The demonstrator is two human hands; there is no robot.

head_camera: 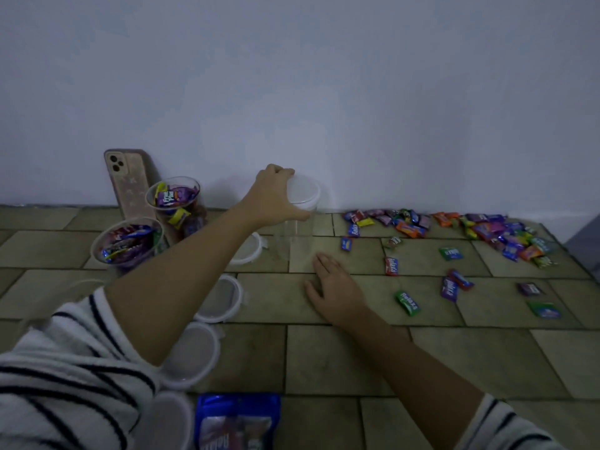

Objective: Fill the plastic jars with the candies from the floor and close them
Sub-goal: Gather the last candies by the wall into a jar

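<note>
A clear plastic jar (293, 237) stands on the tiled floor near the wall, with a white lid (303, 193) on top. My left hand (276, 194) grips that lid from the left side, fingers curled over its rim. My right hand (334, 292) lies flat on the floor just in front of the jar, fingers straight, holding nothing. Two open jars full of candies (128, 243) (173, 194) stand at the left. Loose wrapped candies (487, 233) are heaped along the wall at the right, with several more scattered (407, 303) near my right hand.
Several loose white lids (224, 298) (191, 352) (251, 250) lie on the floor under my left arm. A phone (128, 180) leans against the wall behind the filled jars. A blue candy bag (237, 422) lies at the bottom edge.
</note>
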